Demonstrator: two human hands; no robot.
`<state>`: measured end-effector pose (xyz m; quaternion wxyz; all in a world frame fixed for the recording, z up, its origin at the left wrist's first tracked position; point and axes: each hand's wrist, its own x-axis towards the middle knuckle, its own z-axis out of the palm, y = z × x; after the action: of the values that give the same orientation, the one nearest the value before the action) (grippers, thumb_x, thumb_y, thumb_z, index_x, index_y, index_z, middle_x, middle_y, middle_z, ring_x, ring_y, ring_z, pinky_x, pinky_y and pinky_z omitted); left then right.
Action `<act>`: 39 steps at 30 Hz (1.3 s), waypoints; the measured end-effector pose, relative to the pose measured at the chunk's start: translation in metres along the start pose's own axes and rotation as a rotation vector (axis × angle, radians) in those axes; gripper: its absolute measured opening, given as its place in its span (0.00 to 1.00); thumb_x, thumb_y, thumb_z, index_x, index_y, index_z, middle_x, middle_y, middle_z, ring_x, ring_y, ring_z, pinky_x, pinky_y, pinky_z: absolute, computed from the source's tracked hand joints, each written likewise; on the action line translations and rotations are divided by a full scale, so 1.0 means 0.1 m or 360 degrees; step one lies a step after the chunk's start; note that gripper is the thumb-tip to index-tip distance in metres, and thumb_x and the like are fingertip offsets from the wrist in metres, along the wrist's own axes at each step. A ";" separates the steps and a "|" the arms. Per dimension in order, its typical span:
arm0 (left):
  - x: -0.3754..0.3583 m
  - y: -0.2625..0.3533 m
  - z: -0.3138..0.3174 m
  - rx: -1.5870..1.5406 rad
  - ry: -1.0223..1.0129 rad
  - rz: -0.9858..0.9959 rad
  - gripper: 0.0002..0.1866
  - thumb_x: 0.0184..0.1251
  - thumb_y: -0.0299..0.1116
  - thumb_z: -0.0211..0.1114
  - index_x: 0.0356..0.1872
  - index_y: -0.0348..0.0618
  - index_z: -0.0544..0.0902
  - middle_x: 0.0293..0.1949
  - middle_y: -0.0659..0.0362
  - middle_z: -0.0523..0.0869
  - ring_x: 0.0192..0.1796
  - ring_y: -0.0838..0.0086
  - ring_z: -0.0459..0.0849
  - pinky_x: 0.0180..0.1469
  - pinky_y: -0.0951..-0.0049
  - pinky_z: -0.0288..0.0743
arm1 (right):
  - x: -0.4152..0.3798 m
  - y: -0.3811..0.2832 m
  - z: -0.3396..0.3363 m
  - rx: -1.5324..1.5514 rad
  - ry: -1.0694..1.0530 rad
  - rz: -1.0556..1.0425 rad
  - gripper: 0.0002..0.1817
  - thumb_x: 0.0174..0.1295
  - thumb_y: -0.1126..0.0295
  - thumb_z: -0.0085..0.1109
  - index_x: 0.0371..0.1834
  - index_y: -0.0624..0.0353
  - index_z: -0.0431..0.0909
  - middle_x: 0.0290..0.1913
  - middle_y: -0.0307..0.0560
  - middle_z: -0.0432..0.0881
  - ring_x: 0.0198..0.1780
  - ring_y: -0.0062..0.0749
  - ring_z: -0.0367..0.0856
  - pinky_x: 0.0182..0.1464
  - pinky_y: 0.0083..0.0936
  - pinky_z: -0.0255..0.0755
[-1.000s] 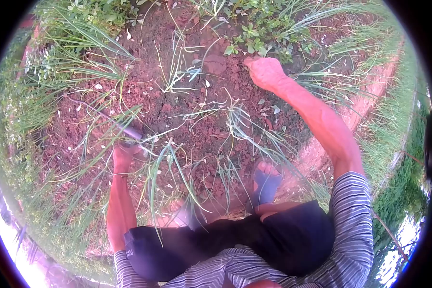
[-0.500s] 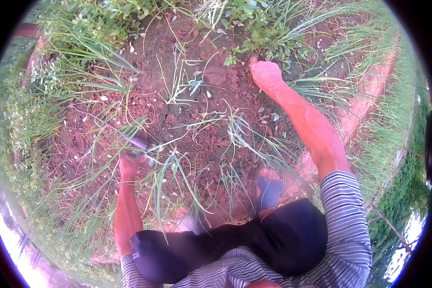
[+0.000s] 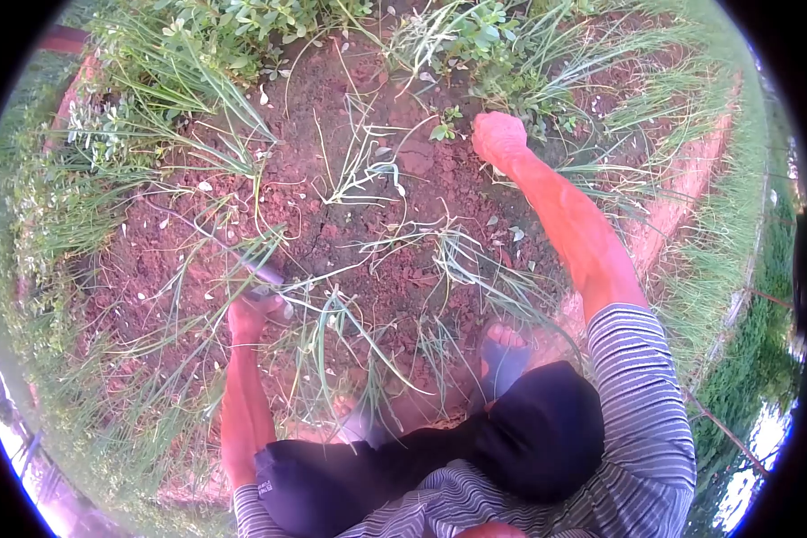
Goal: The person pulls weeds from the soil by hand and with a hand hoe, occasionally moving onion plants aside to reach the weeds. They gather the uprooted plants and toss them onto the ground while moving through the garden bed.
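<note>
My left hand (image 3: 253,316), at the lower left among the onion-like plants, is closed around the handle of a sickle (image 3: 262,273). The sickle's thin curved blade reaches up and left, close over the soil. Farther off on the right, my right hand (image 3: 499,139) is bunched into a fist low at the edge of some leafy weeds (image 3: 520,100). What its fingers grip, if anything, is hidden. A small leafy sprig (image 3: 446,124) stands just left of that fist. Between my hands, onion-like plants (image 3: 462,255) with long thin leaves lean over the reddish soil (image 3: 323,238).
Denser leafy growth (image 3: 233,27) fills the far left of the bed. An earthen ridge (image 3: 690,184) runs along the right, with grass beyond it. My sandalled foot (image 3: 504,354) is at the near side, close to more onion-like plants (image 3: 332,327).
The view has shifted slightly, so the plants appear a little lower and farther right. My right hand has moved slightly left over the ground, its fingers now tucked in. My left hand keeps the sickle.
</note>
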<state>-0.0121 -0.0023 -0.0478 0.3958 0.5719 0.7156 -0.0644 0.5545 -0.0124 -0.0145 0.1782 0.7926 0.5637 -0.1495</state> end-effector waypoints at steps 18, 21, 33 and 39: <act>0.03 -0.07 0.04 -0.0222 -0.0055 -0.0028 0.16 0.49 0.38 0.81 0.25 0.34 0.88 0.19 0.57 0.86 0.17 0.78 0.79 0.16 0.77 0.67 | 0.01 -0.08 -0.12 -0.0140 -0.0112 0.0026 0.11 0.54 0.68 0.58 0.37 0.53 0.88 0.39 0.49 0.88 0.46 0.46 0.87 0.47 0.37 0.81; 0.09 -0.21 0.11 -0.0127 -0.0023 -0.0011 0.15 0.49 0.36 0.81 0.26 0.33 0.87 0.20 0.56 0.87 0.17 0.77 0.79 0.16 0.76 0.66 | -0.02 -0.07 -0.10 -0.0162 -0.0078 0.0019 0.12 0.55 0.66 0.56 0.37 0.54 0.87 0.39 0.51 0.88 0.46 0.46 0.87 0.48 0.38 0.81; -0.14 0.25 -0.05 -0.0417 -0.0139 -0.0196 0.24 0.47 0.27 0.80 0.43 0.26 0.80 0.28 0.50 0.87 0.25 0.69 0.85 0.25 0.70 0.78 | -0.26 0.90 -0.28 0.0592 0.0149 -0.0022 0.25 0.70 0.58 0.51 0.61 0.67 0.74 0.48 0.56 0.86 0.43 0.40 0.88 0.53 0.33 0.78; -0.20 0.35 -0.08 -0.0501 -0.0174 -0.0241 0.25 0.49 0.21 0.76 0.48 0.21 0.76 0.31 0.47 0.87 0.28 0.65 0.89 0.25 0.70 0.82 | -0.22 0.29 -0.47 0.0534 -0.0151 -0.0077 0.25 0.73 0.58 0.48 0.65 0.65 0.69 0.46 0.55 0.84 0.43 0.39 0.85 0.52 0.33 0.80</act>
<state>0.0156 -0.0013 -0.0172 0.5127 0.4430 0.7353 -0.0123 0.5768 -0.0185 0.0403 0.0660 0.7895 0.5406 -0.2830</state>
